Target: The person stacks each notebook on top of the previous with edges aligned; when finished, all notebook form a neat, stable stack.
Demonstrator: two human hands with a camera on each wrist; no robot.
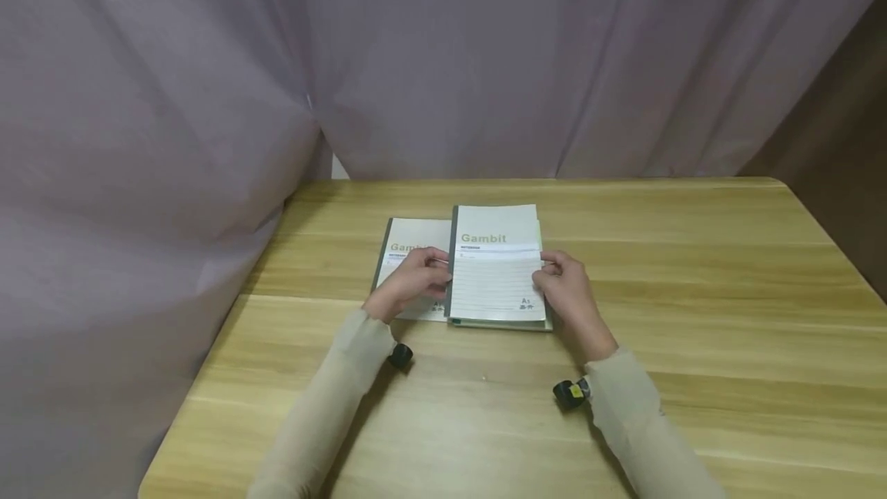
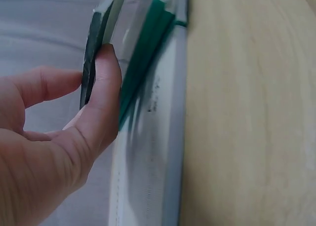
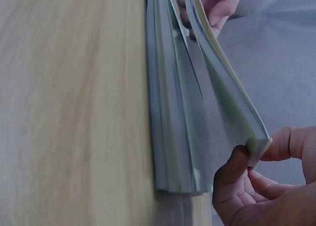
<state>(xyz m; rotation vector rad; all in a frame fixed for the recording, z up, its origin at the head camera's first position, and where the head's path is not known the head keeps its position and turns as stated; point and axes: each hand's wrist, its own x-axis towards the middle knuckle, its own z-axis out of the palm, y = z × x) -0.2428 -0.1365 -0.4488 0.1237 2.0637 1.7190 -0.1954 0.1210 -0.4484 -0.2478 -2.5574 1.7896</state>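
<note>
A white "Gambit" notebook (image 1: 493,279) with a dark spine is held above other notebooks. My left hand (image 1: 413,281) pinches its dark spine (image 2: 92,53) between thumb and finger. On the opposite edge, my right hand (image 1: 570,295) pinches the notebook's corner (image 3: 257,148). Beneath it is a stack of notebooks (image 3: 170,122), with a gap between them and the raised one. Green spines (image 2: 148,48) show in the left wrist view. A second white "Gambit" notebook (image 1: 419,231) lies to the left, partly covered by my left hand and the held notebook.
The notebooks are on a wooden table (image 1: 693,291) with a rounded far right corner. A greyish-purple curtain (image 1: 443,60) hangs behind the table and along its left side. Dark wrist cameras (image 1: 570,394) are worn at both sleeves.
</note>
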